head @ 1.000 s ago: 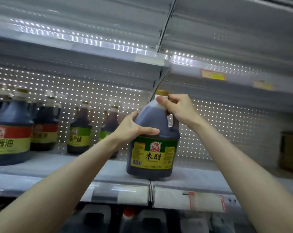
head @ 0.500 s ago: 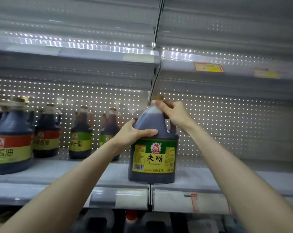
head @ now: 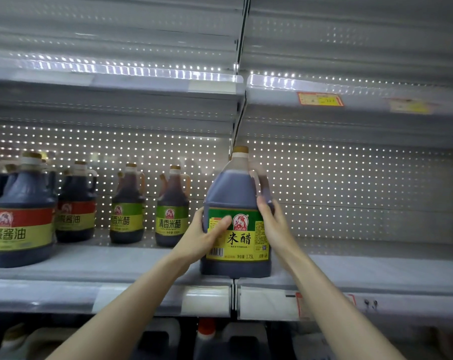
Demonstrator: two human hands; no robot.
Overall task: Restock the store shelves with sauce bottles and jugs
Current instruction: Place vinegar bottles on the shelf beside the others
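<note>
Both hands' fingers [head: 221, 222] around vinegar jug [head: 235, 193]

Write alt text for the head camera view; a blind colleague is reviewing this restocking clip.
Two bare hands, left hand and right hand, clasp the sides of a large rice vinegar jug standing at the front of a grey store shelf. To its left stand two smaller green-labelled vinegar bottles and red-labelled soy sauce jugs.

The jug [head: 236, 219] you hold reads "米醋", "RICE VINEGAR" and "1.75L" on its green-yellow label, while a smaller bottle [head: 172, 209] farther left on the shelf reads "清香米醋".
</note>
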